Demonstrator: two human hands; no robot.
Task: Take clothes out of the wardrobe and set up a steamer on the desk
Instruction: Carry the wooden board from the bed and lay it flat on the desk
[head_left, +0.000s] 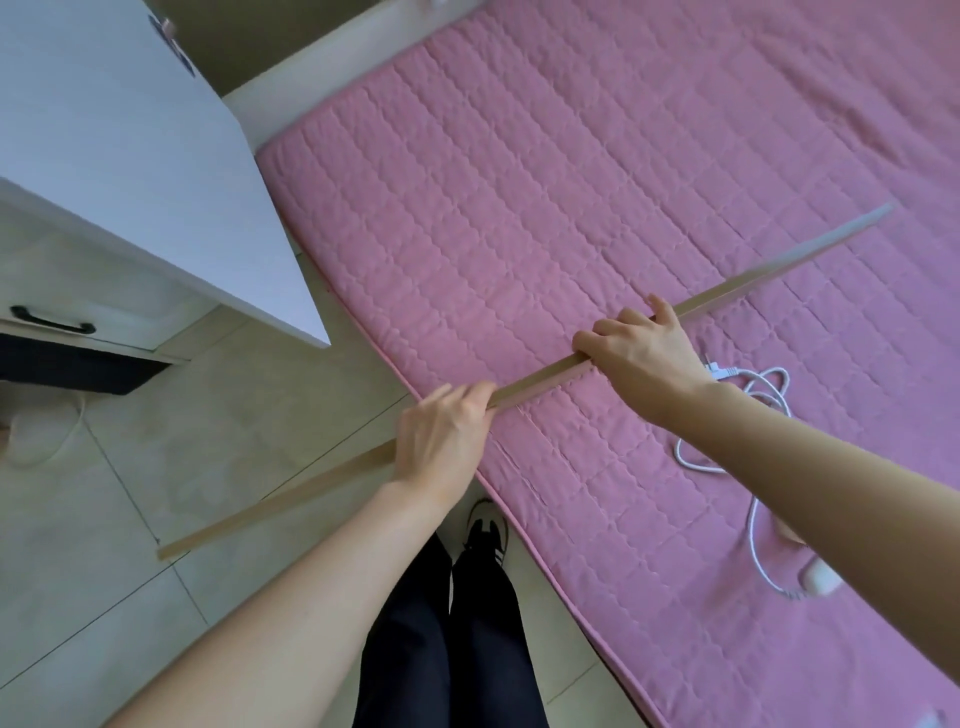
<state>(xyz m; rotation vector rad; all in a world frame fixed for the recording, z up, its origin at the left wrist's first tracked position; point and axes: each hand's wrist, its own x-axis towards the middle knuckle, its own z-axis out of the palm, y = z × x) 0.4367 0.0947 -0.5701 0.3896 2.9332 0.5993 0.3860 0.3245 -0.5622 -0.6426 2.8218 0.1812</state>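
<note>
Hands gripped one long tan strip (535, 382): the left hand (441, 441) had its fingers (467, 392) curled round it just off the near edge of the pink mattress (571, 182), and the right hand (644, 353) clasped it farther along, above the mattress. The strip slanted from over the floor tiles (156, 467) across that edge. Its purpose could not be told; it looked like a preparatory step, perhaps part of the steamer's stand. No clothes or steamer body showed. A white cable (753, 457) lay coiled on the mattress beside the right forearm. The white desk (130, 156) stood just left of the mattress; carrying the strip there seemed next, needing a careful swing.
</note>
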